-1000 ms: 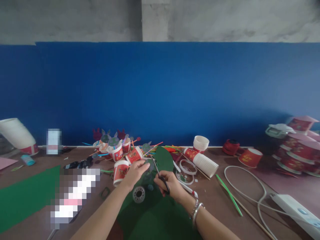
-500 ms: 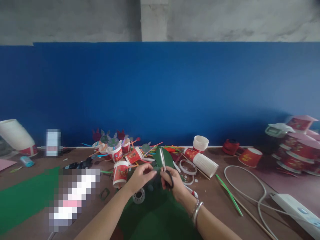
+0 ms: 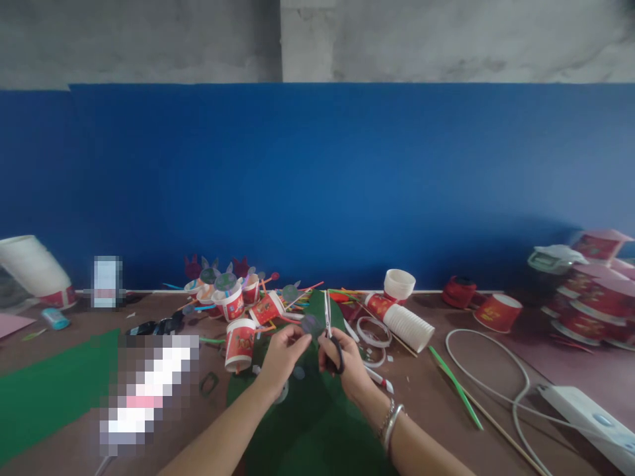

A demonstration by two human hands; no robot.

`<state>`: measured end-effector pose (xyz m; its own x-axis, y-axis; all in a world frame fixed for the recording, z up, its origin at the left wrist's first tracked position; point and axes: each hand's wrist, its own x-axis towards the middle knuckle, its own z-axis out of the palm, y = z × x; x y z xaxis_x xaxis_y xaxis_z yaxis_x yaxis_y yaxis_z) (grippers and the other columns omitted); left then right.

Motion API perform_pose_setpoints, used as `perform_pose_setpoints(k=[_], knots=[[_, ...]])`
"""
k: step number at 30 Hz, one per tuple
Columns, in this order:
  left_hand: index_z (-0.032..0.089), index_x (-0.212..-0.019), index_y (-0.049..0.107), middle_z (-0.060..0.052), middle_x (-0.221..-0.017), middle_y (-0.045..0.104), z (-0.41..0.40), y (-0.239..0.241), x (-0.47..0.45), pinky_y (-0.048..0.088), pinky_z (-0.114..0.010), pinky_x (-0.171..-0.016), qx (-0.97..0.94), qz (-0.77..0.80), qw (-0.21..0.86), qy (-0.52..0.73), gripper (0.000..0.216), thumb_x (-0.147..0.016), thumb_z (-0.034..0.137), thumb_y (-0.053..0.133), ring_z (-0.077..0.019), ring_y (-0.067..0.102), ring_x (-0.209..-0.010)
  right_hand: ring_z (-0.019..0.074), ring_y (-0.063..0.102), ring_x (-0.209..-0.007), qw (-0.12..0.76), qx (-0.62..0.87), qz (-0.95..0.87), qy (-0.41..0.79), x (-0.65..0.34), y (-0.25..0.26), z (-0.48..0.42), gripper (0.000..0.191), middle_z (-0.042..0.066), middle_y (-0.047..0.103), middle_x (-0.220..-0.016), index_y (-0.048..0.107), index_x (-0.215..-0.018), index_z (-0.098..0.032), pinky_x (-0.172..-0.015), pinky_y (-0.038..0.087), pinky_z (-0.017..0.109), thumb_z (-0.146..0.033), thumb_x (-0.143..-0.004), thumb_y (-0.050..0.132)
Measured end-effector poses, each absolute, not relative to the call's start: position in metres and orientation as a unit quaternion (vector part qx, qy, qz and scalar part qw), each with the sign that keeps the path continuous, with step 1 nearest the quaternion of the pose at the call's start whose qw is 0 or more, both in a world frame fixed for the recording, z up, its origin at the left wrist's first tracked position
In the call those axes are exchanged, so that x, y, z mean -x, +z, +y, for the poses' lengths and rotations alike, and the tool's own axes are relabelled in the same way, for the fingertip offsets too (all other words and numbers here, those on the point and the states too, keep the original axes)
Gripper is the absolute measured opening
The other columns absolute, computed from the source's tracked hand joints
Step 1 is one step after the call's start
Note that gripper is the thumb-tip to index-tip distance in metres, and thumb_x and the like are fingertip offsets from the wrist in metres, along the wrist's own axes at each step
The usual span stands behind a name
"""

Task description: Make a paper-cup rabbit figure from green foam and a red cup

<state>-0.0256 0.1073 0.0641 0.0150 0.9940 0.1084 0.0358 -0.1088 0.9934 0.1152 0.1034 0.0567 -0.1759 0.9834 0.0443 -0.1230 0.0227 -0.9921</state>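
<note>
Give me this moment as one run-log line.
left hand: at dark round piece | right hand: holding scissors | below hands: green sheet

From here I count one left hand and one right hand at lower centre, one pair of scissors between blurred clutter, one power strip lower right, one light-blue tube far left; the red cups heaped far right defy counting.

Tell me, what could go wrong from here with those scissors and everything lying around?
The scissors in the right hand are close to the left hand, so a slip might nick it. The left forearm passes near a red-and-white cup; a sideways swing could knock it.
</note>
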Motion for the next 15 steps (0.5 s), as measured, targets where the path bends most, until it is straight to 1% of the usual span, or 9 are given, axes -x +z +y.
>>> perform_pose_setpoints(k=[4,8,15], knots=[[0.018,-0.062,0.050,0.005,-0.057,0.049,0.1087,0.0709,0.0289,0.034,-0.023,-0.060,-0.493,0.481,0.458,0.562,0.023,-0.070,0.036,0.061,-0.0126,0.045,-0.060,0.0109,0.054,-0.052,0.429,0.357,-0.561,0.612,-0.1139,0.0574,0.0996,0.021,-0.002,0.058,-0.057,0.052,-0.082,-0.018,-0.042,0.032,0.018,-0.038,-0.079,0.055],[0.019,-0.060,0.049,0.006,-0.053,0.046,0.1124,0.0714,0.0331,0.034,-0.023,-0.059,-0.475,0.494,0.454,0.570,0.024,-0.068,0.037,0.063,-0.0117,0.044,-0.057,0.0122,0.056,-0.056,0.370,0.345,-0.591,0.629,-0.1111,0.0535,0.0974,0.022,-0.003,0.058,-0.059,0.053,-0.085,-0.018,-0.043,0.035,0.018,-0.037,-0.076,0.058],[0.017,-0.063,0.056,0.001,-0.064,0.059,0.1135,0.0689,0.0332,0.038,-0.024,-0.065,-0.488,0.462,0.501,0.545,0.020,-0.069,0.035,0.063,-0.0145,0.052,-0.066,0.0103,0.055,-0.051,0.355,0.363,-0.610,0.608,-0.1125,0.0520,0.0991,0.024,-0.004,0.057,-0.056,0.053,-0.084,-0.017,-0.042,0.034,0.017,-0.040,-0.077,0.057]])
